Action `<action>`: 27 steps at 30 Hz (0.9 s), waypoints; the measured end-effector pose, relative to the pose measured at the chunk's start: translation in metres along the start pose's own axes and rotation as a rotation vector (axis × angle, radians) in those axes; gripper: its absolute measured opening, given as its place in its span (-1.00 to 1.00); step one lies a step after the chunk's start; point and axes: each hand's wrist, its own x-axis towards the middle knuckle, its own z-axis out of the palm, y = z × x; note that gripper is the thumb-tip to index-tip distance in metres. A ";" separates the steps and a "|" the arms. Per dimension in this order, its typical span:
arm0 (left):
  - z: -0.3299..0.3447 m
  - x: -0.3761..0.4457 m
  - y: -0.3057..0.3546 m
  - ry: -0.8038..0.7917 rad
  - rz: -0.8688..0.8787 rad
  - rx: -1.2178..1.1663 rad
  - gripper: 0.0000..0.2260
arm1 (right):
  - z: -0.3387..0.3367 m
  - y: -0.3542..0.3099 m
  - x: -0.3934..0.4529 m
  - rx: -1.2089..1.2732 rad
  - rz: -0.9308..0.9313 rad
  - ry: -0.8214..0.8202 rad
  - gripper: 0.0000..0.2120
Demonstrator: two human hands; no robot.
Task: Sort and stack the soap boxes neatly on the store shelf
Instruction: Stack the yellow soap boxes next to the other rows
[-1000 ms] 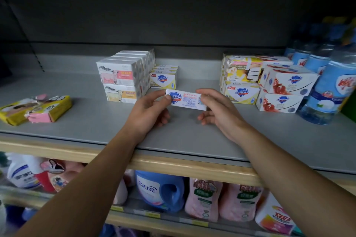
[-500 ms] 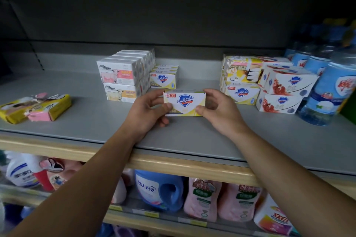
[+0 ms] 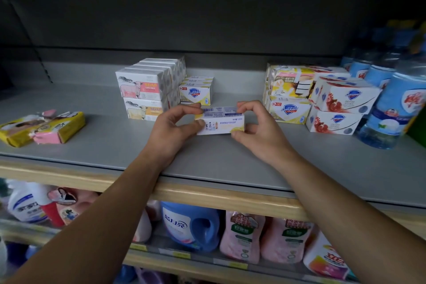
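Turned since half a second ago, the soap box (image 3: 220, 123) now shows its barcode face and a printed side instead of the blue shield front. Left hand (image 3: 171, 128) and right hand (image 3: 258, 131) pinch its ends, holding it over the grey shelf (image 3: 230, 159), near the short Safeguard row (image 3: 196, 90).

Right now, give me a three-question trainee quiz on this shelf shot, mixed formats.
1. True or false: the soap box is held by both the left hand and the right hand.
2. The yellow and pink bars lie: A) left end of the shelf, B) on the bottles, C) on the sheep boxes.
3. Fill in: the side of the held box turned upward shows a ____.

Key: 1 true; 2 A; 3 barcode.
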 end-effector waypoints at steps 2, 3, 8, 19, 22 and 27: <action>0.000 0.000 -0.001 -0.006 0.005 0.019 -0.84 | 0.000 0.001 0.001 -0.011 -0.009 -0.007 -0.60; 0.000 0.000 -0.001 -0.007 0.003 0.018 -0.85 | 0.000 0.001 0.001 -0.015 -0.010 -0.007 -0.60; 0.004 -0.001 0.002 0.018 -0.059 -0.039 -0.82 | -0.001 0.004 0.001 -0.111 -0.031 0.038 -0.63; 0.010 -0.004 0.001 0.241 0.197 0.611 -0.80 | 0.002 0.015 0.007 -0.245 0.079 0.024 -0.73; 0.016 -0.014 0.007 0.203 0.492 0.883 -0.80 | 0.003 0.015 0.007 -0.170 0.085 -0.059 -0.64; 0.019 -0.021 0.010 0.059 0.555 1.149 -0.69 | -0.004 0.015 0.009 -0.206 0.135 -0.029 -0.64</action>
